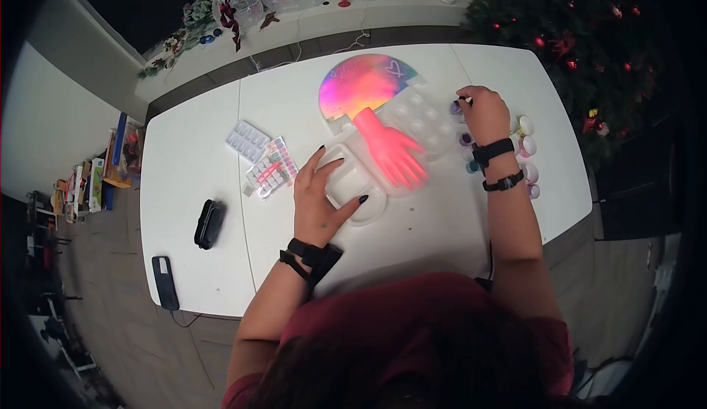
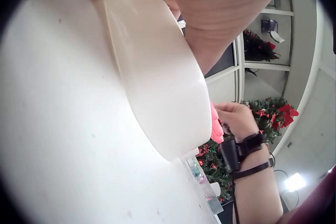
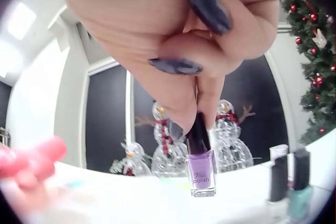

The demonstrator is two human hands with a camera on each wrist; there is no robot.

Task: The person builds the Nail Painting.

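Observation:
In the head view my right hand (image 1: pixel 487 118) is at the row of small bottles on the table's right side. Its fingers pinch the black cap of a purple nail polish bottle (image 3: pixel 201 172), which hangs upright in the right wrist view. Fingers spread, my left hand (image 1: pixel 315 201) reaches over the left edge of a white compartmented tray (image 1: pixel 378 208), with index finger and thumb above it. The tray's smooth outer wall (image 2: pixel 157 71) fills the middle of the left wrist view. Between the hands lies a pink model hand (image 1: pixel 390 147), fingers toward me.
A teal bottle (image 3: pixel 300 200) and white-lidded jars (image 1: pixel 527 145) stand at the right. Behind the model hand are a clear palette with round wells (image 1: pixel 421 118) and a shiny rainbow case (image 1: pixel 361 88). Nail-tip boxes (image 1: pixel 249 141) and black cases (image 1: pixel 209 223) lie left.

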